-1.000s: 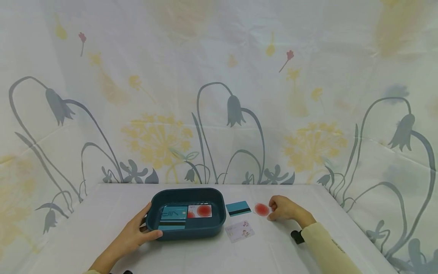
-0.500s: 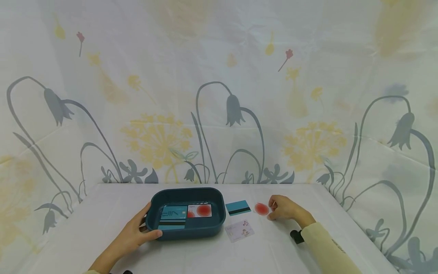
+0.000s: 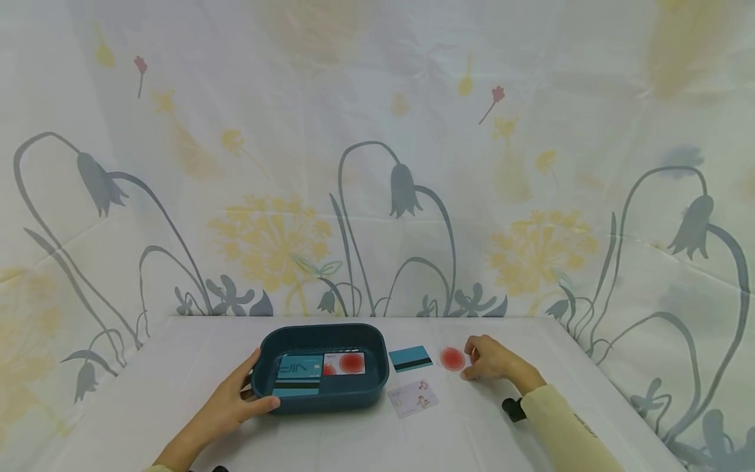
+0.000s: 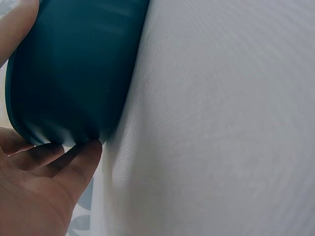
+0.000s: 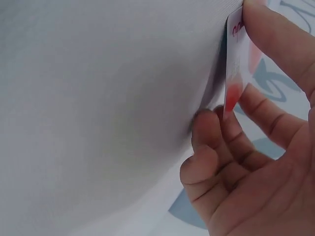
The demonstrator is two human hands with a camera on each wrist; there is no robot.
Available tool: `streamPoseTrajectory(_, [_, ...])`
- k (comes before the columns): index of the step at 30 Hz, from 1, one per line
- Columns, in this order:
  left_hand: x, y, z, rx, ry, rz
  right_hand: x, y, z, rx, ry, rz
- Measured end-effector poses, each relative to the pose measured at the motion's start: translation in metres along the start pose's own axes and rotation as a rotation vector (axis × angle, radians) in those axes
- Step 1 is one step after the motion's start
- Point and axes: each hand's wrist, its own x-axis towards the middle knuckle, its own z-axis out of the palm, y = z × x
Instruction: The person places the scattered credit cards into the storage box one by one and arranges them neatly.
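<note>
At the left end of a dark teal rectangular box (image 3: 380,377), my left hand (image 3: 232,400) grips it, with the thumb on the near wall and the fingertips around the end. The left wrist view shows these fingers against the box's outer wall (image 4: 74,69). Inside the box lie a blue card (image 3: 299,366), a blue card with a black stripe (image 3: 297,391) and a white card with red circles (image 3: 345,363). My right hand (image 3: 494,358) pinches another white card with a red circle (image 3: 452,358) by its edges; in the right wrist view this card (image 5: 236,69) stands edge-on to the camera.
Between the box and my right hand, a blue card with a black stripe (image 3: 411,358) and a pale pink flower-patterned card (image 3: 413,398) lie on the white tabletop (image 3: 460,432). Behind the table hangs a flower-printed curtain (image 3: 377,157).
</note>
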Motion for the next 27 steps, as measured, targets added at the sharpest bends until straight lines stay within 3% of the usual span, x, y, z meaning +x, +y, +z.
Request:
streamPoseTrajectory(6, [0.0, 0.0, -0.001, -0.001, -0.003, -0.003, 0.001, 0.008, 0.003, -0.005, 0.004, -0.01])
streamPoseTrajectory(15, [0.001, -0.001, 0.0, 0.001, 0.003, 0.001, 0.001, 0.012, 0.0, 0.011, 0.075, -0.177])
streamPoseTrajectory(27, [0.001, -0.001, 0.0, 0.007, 0.0, -0.011, -0.001, 0.012, 0.002, 0.072, 0.084, -0.236])
